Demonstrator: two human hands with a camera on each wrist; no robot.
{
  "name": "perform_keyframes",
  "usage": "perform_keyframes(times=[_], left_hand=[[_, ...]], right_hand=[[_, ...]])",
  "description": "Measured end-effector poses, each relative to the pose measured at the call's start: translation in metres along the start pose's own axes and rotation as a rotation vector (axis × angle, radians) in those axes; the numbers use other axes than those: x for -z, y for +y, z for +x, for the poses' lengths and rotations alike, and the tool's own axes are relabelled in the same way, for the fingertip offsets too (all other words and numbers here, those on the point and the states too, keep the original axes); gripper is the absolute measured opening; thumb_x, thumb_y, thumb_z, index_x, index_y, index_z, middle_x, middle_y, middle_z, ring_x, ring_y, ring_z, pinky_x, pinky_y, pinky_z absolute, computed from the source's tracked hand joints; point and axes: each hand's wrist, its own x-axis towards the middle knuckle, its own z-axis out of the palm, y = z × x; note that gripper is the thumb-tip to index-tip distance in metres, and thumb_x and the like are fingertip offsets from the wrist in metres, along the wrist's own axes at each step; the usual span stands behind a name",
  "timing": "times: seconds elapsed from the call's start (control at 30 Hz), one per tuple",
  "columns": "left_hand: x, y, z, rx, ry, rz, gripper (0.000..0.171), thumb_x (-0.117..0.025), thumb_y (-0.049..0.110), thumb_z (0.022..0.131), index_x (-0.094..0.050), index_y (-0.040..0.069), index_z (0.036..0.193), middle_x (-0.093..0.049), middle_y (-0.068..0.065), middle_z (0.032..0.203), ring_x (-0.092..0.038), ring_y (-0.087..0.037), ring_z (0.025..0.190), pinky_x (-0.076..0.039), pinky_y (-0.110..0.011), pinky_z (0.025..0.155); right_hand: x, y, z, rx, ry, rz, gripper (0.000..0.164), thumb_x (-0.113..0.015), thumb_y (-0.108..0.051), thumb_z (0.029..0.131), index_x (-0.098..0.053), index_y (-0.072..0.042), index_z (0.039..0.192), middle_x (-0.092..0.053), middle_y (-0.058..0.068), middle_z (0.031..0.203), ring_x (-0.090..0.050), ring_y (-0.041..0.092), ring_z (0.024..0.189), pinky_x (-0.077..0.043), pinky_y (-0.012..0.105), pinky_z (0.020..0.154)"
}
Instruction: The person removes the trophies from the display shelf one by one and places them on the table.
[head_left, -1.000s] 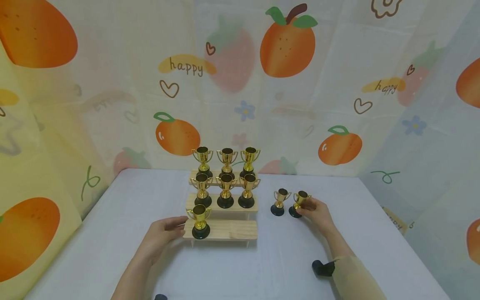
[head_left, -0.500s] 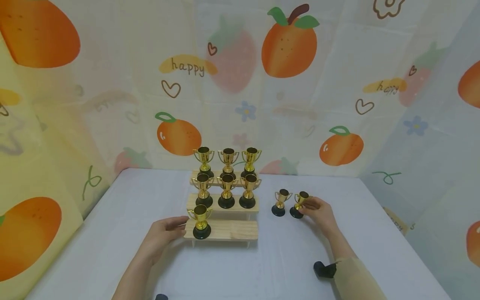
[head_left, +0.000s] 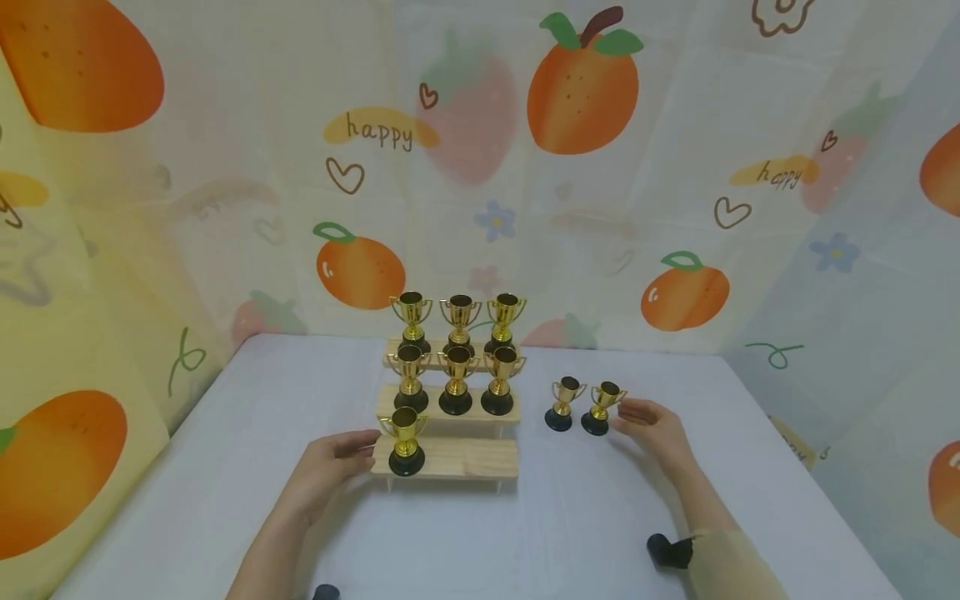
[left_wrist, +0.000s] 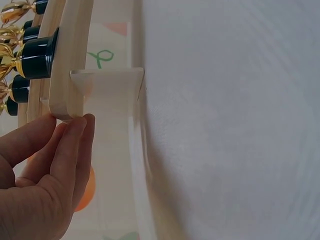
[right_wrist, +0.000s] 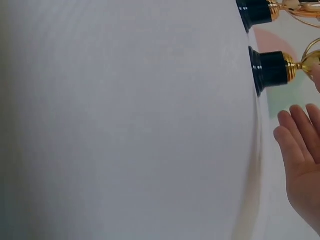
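Observation:
A tiered wooden display stand [head_left: 480, 458] bears small gold trophy cups with black bases. Its lowest step carries one trophy [head_left: 406, 442] at the left end. My left hand [head_left: 326, 471] pinches that step's left end; in the left wrist view, thumb and fingers [left_wrist: 65, 155] meet on the board's corner. Two more trophies stand upright on the table right of the stand. Just right of the nearer-right trophy [head_left: 600, 410] is my right hand [head_left: 660, 433], holding nothing. Its fingers [right_wrist: 295, 135] are extended in the right wrist view, apart from the trophy's black base [right_wrist: 272, 68].
The other loose trophy [head_left: 563, 405] stands close to its neighbour's left. Upper steps hold several trophies, including a middle one [head_left: 456, 382]. A white cloth covers the table [head_left: 420, 542]. Behind rises a fruit-printed curtain [head_left: 480, 200]. A black object [head_left: 667, 552] is by the right sleeve.
My right hand has let go of the right loose trophy and drawn back slightly to the right. The trophy still stands there. My left hand keeps its hold on the stand.

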Motion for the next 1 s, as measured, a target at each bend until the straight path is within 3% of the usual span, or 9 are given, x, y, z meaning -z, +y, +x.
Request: perform_keyframes(times=[0.13,0.2,0.43,0.63,0.8,1.0], left_hand=[[-0.001,-0.001,-0.001,0.004,0.003,-0.008,0.045,-0.063,0.001,0.089,-0.057,-0.007,0.132,-0.06,-0.027,0.135,-0.063,-0.036,0.123,-0.057,-0.034,0.098],[-0.001,-0.001,-0.001,-0.002,0.002,-0.015,0.045,-0.063,0.001,0.089,-0.056,-0.008,0.132,-0.06,-0.028,0.135,-0.062,-0.036,0.124,-0.057,-0.035,0.098],[-0.001,0.0,0.0,-0.006,0.001,-0.003,0.045,-0.064,0.002,0.089,-0.056,-0.008,0.133,-0.059,-0.028,0.136,-0.063,-0.036,0.123,-0.056,-0.037,0.099],[-0.001,-0.001,0.0,-0.002,0.0,-0.004,0.045,-0.063,0.001,0.089,-0.056,-0.007,0.133,-0.059,-0.028,0.136,-0.063,-0.036,0.124,-0.056,-0.039,0.1],[-0.001,-0.003,0.002,-0.013,-0.003,-0.003,0.046,-0.063,0.003,0.09,-0.056,-0.007,0.133,-0.06,-0.027,0.135,-0.063,-0.036,0.123,-0.057,-0.036,0.098],[-0.001,-0.003,0.002,-0.019,0.002,-0.001,0.046,-0.063,0.002,0.089,-0.056,-0.008,0.133,-0.062,-0.027,0.133,-0.065,-0.035,0.121,-0.058,-0.033,0.095]], right_hand=[[0.002,-0.004,-0.005,-0.042,-0.006,-0.076,0.056,-0.074,-0.026,0.088,-0.056,-0.003,0.136,-0.063,0.018,0.136,-0.067,0.009,0.11,-0.05,0.012,0.087],[0.002,-0.007,-0.009,-0.055,-0.018,-0.102,0.054,-0.074,-0.027,0.088,-0.059,-0.003,0.134,-0.066,0.017,0.133,-0.068,0.006,0.105,-0.051,0.014,0.085],[-0.005,-0.02,-0.025,-0.047,-0.083,-0.111,0.049,-0.076,-0.025,0.087,-0.063,0.0,0.126,-0.071,0.016,0.123,-0.069,0.005,0.098,-0.055,0.022,0.087],[-0.021,-0.045,-0.042,0.043,-0.198,-0.112,0.047,-0.077,-0.022,0.085,-0.065,0.002,0.123,-0.072,0.019,0.119,-0.072,0.02,0.104,-0.058,0.036,0.094],[-0.033,-0.066,-0.052,0.127,-0.244,-0.111,0.045,-0.079,-0.022,0.083,-0.067,-0.001,0.121,-0.07,0.021,0.122,-0.07,0.026,0.109,-0.059,0.031,0.09],[-0.052,-0.089,-0.063,0.245,-0.327,-0.032,0.045,-0.079,-0.023,0.083,-0.068,-0.001,0.121,-0.069,0.022,0.123,-0.065,0.039,0.116,-0.059,0.023,0.086]])
